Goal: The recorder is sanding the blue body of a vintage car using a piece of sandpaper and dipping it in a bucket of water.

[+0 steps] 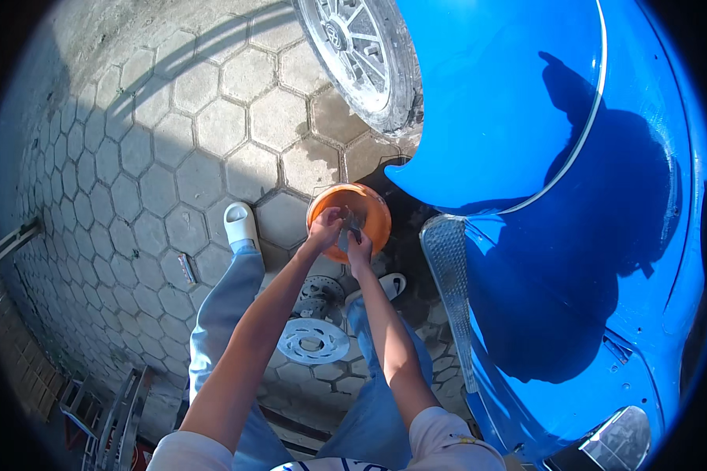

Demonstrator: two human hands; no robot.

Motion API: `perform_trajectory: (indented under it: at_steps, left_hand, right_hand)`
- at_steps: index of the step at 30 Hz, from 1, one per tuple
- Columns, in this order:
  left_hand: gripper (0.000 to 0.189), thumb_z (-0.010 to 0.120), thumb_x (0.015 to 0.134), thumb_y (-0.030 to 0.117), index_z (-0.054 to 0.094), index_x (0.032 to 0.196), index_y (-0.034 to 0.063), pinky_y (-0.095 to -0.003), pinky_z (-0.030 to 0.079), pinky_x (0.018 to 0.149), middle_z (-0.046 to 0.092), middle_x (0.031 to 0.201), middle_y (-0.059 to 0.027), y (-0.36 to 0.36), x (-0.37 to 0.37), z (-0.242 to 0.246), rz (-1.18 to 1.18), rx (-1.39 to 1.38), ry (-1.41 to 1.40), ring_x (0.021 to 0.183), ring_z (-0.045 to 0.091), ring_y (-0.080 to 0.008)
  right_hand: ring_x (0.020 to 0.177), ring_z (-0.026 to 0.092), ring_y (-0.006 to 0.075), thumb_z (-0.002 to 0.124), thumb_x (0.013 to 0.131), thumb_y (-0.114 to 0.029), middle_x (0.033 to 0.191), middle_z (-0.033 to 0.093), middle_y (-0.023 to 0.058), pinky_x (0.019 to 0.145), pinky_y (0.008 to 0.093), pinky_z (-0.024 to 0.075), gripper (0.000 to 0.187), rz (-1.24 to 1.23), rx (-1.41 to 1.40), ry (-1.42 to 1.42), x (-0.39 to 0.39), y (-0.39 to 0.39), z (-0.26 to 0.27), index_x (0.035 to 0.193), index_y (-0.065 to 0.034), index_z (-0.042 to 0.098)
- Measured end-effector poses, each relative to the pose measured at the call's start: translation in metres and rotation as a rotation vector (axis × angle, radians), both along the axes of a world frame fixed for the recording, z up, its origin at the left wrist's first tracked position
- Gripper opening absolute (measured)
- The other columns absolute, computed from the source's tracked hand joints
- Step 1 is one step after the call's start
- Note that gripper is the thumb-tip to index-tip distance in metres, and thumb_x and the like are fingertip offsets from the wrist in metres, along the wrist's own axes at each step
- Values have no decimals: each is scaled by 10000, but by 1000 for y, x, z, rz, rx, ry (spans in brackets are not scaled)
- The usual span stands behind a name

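An orange bucket point(379, 221) stands on the paving in front of me. Both my hands are over its opening. My right hand point(360, 250) grips a small dark object point(353, 226), too small to identify for certain. At the bucket's left side, my left hand point(326, 226) has its fingers bent close to that object; whether they touch or hold it is unclear. The bucket's inside is partly hidden by the hands. Nearer to me, between my feet, a metal brake disc point(313, 341) lies beside another drilled disc with a hub point(321, 291).
A blue car body point(477, 106) fills the right side, with its wheel point(359, 53) at the top and a ribbed running board point(448, 265) beside my right leg. A small wrapper-like tube point(186, 268) lies on the hexagonal paving. Metal frames point(115, 418) stand at lower left.
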State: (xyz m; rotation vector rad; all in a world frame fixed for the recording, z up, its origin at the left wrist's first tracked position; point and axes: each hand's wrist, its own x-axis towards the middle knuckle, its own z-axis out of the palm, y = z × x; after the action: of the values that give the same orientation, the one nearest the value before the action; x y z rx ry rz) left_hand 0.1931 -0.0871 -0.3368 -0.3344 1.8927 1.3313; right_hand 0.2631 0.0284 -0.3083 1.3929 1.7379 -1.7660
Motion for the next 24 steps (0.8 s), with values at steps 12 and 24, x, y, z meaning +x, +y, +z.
perform_trajectory:
  at_steps: [12, 24]
  left_hand:
    - [404, 641, 1053, 269, 606, 1362, 10, -362, 550, 909, 718, 1104, -165, -42, -241, 387, -157, 534, 385, 1043, 684, -208]
    - [385, 639, 1063, 209, 577, 1390, 15, -315, 534, 896, 714, 1116, -108, -37, -398, 542, -282, 739, 491, 1021, 666, -162]
  right_hand:
    - [937, 658, 127, 670, 1058, -233, 1017, 710, 58, 827, 279, 518, 300, -423, 408, 621, -136, 54, 350, 1237, -1, 607]
    - [773, 624, 132, 754, 993, -280, 844, 675, 27, 695, 324, 493, 348, -347, 515, 756, -437, 140, 518, 1239, -51, 665]
